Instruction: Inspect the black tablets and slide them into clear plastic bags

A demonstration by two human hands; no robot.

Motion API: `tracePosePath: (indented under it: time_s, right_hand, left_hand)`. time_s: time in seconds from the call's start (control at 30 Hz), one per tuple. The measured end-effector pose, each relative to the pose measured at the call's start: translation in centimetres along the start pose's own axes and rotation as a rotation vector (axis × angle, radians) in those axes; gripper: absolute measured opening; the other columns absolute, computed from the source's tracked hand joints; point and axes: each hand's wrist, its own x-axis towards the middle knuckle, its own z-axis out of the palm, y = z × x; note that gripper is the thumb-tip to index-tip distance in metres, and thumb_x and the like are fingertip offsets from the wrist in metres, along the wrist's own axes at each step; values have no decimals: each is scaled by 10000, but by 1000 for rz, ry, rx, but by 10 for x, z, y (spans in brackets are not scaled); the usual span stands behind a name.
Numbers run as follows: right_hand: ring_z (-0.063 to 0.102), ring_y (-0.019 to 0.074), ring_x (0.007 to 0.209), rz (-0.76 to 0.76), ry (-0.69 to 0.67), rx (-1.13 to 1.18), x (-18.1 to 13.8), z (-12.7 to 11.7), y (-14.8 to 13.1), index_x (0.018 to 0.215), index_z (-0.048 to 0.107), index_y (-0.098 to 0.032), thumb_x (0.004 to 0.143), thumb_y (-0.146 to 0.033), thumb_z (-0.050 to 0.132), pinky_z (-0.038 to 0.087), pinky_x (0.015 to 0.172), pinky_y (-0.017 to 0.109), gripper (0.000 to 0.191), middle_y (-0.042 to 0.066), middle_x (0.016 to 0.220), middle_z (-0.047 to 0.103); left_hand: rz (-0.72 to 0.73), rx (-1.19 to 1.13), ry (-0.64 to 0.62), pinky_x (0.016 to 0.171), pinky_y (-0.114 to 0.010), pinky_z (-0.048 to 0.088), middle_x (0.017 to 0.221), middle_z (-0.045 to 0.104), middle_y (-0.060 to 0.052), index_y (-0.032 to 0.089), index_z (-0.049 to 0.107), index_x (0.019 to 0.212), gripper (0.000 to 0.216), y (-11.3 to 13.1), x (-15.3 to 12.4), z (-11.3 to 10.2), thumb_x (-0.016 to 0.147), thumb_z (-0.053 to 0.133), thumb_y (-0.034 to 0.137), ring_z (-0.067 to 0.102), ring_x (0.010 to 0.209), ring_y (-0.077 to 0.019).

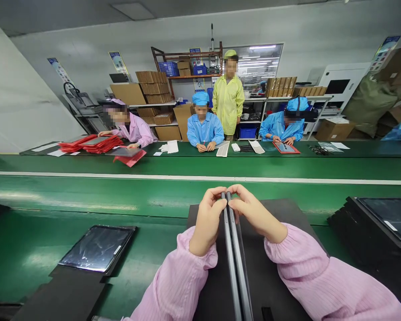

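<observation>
Two slim tablet-like panels stand on edge side by side in front of me, a left panel and a right panel, their narrow grey edges facing up. At the far end of the left panel, my left hand is closed, with thumb and fingers on its edge. My right hand pinches the far end of the right panel in the same way. Only a slight gap parts the two. Below them lies a black mat; the panels' broad faces are mostly hidden.
A dark-screened panel lies on black sheets to the left. On the right rises a stack of black pieces topped by another screen. Beyond the green conveyor belt, several co-workers sit at work, with red pouches at far left.
</observation>
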Motion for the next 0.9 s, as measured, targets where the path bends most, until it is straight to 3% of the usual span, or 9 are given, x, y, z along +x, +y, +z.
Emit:
tracePosePath:
  time_s: [0.17,0.27,0.43,0.9]
  right_hand:
    - [477,95,470,1,-10,-4,-1,-2,-1,841,436,-210,589,-286,498,397,430,222,271,-78,550,494]
    - [497,104,512,13,-67,-5,-3,-6,0,890,436,-212,607,-268,532,417,474,237,304,-67,596,521]
    - [485,103,504,26,-100,-66,-5,-11,1,936,424,-219,605,-175,569,401,505,240,364,-98,558,478]
    - [489,105,539,17,-122,-27,-6,-12,1,965,427,-210,614,-226,574,393,518,250,381,-83,605,481]
  left_hand:
    - [-33,-23,-23,575,-290,481,802,578,-2,197,563,884,206,-2,-2,-1,682,579,238,576,646,-143]
    - [21,-56,-90,560,-293,479,844,576,-14,202,555,930,293,-7,-4,-5,653,604,282,568,666,-155]
    - [33,-79,-157,532,-270,472,876,569,-19,205,554,951,386,-5,-5,-6,567,603,214,545,693,-156]
    - [10,-101,-116,656,-299,461,878,579,-18,204,567,944,396,-3,-7,-3,549,598,192,543,791,-177]
